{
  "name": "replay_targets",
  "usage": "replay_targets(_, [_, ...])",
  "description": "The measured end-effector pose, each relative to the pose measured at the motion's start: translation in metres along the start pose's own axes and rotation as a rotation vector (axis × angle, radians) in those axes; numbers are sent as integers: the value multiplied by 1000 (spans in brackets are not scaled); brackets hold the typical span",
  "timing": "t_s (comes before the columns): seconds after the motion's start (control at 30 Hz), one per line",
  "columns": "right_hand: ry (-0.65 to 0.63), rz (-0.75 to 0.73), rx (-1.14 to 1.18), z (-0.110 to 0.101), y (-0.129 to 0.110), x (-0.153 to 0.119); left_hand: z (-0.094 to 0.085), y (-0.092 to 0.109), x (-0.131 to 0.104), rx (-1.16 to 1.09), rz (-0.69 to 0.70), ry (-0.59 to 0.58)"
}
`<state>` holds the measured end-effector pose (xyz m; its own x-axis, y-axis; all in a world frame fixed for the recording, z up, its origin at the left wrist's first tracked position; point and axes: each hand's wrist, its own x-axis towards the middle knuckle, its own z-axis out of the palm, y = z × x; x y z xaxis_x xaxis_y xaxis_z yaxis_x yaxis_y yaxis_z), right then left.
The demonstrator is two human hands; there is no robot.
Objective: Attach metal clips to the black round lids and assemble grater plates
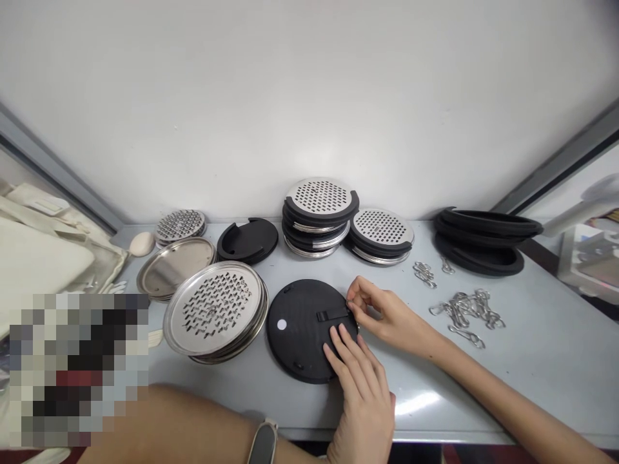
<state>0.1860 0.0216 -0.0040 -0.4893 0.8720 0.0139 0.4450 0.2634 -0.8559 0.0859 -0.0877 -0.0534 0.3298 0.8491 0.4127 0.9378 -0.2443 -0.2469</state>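
The black disc lies on the table; the left hand rests flat and spread across it, the right hand pinches at its rim, anything gripped too small to tell; weak left-hand pressure could let it swivel

Black round disc: white circular mark, no legible print
Dark-faced, pale-strapped wristband: nothing readable
Other surfaces: none readable
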Motion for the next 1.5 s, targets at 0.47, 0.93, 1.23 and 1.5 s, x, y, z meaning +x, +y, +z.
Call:
replay_targets(0.47, [-78, -13, 14, -8, -2, -3, 0, -1, 0, 11, 15, 4])
replay_targets(0.93, [-68, 12, 57, -5, 4, -2, 2, 3, -1, -43, -35, 1])
replay_targets(1.23, [-123, -32, 129, -15, 3, 0, 5, 2, -3, -81, -33, -21])
replay_targets(1.5, [-86, -35, 277, -21, 11, 6, 8, 1, -2, -64, -13, -39])
